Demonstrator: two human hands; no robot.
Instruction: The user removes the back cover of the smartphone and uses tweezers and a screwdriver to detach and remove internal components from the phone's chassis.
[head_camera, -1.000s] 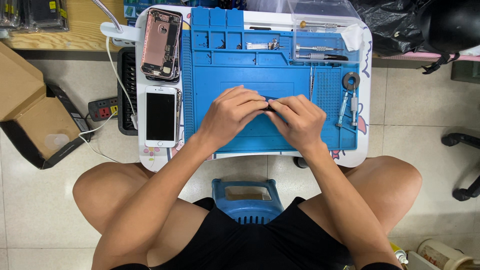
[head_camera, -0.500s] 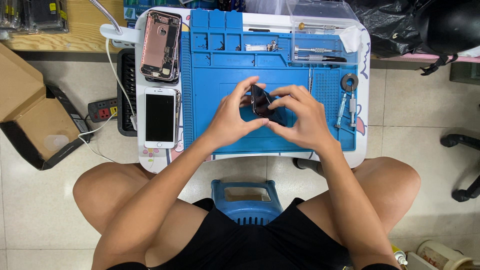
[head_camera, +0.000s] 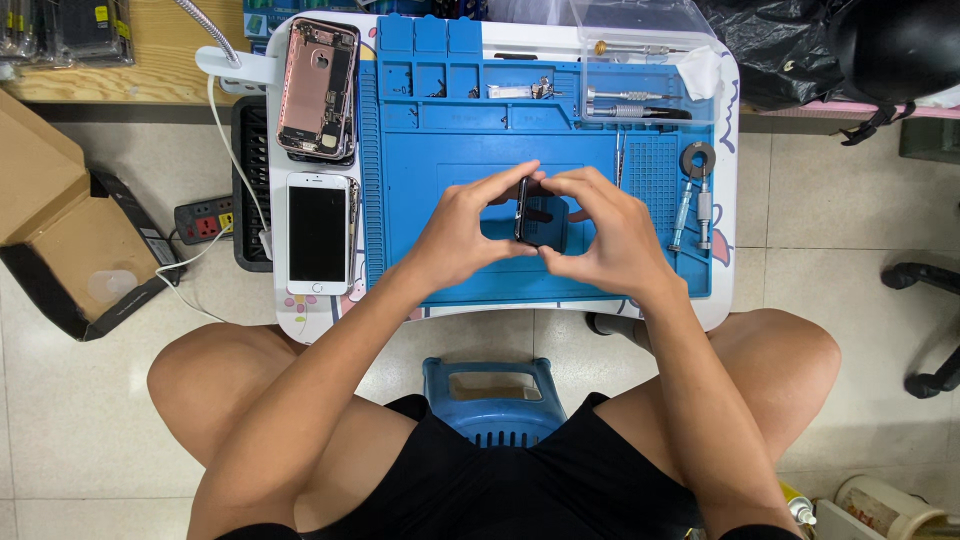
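A: What was held, and where?

B: A small dark flat phone part (head_camera: 540, 215) was pinched on edge by the fingers of the left hand (head_camera: 465, 235) and right hand (head_camera: 600, 235), above the blue silicone repair mat (head_camera: 440, 150).

A: What risk was judged?

B: Bending or dropping, if squeezed unevenly.

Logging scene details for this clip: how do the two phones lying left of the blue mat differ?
The upper phone lies opened, its pink-gold shell showing inner parts; the lower phone lies screen up, white-fronted with a dark, unlit display. The upper one is slightly tilted, the lower one straight. Both rest on the white table, untouched by the left hand or right hand.
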